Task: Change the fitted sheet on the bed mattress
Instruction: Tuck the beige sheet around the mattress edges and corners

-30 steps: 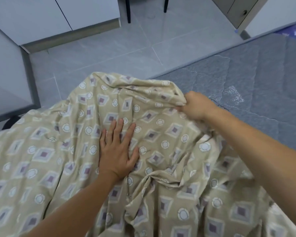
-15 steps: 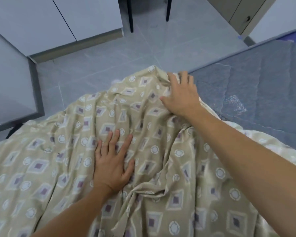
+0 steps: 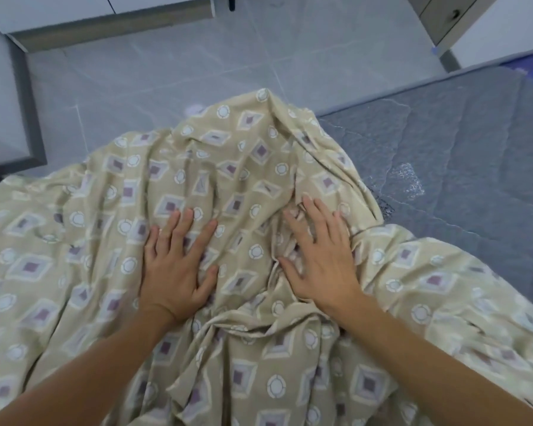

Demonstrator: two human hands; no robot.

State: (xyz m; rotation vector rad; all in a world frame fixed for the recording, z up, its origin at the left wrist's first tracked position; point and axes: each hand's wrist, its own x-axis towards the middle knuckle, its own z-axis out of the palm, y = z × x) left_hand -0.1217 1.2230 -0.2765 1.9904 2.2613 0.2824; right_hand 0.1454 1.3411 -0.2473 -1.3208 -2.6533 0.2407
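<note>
The left hand (image 3: 174, 265) is laid flat on the patterned fitted sheet (image 3: 83, 247), fingers straight and spread, nothing gripped; its placement is unchanged across the last second. The right hand (image 3: 317, 256) is likewise laid palm-down with fingers straight and splayed, pressed onto a ridge of bunched cloth just beside the left hand. A change is noted here: a second ago a fold of the sheet was pinched by this hand and held up toward the far corner, half a second ago the hand was pressed flat on the cloth at that corner, and it is now drawn back toward the body with the fold released. The sheet is left heaped and heavily creased over the near portion of the mattress (image 3: 462, 167), with a peak of cloth pointing toward the mattress edge and the tiled floor (image 3: 197, 66) beyond. The grey quilted top of the mattress is exposed to the right, uncovered. White cabinet fronts (image 3: 59, 4) are seen at the far side of the floor. It is judged that the pull toward the corner has been given up for smoothing or gathering, and that the sheet is not yet fitted over any visible corner; whether it is being put on or taken off cannot be determined.
</note>
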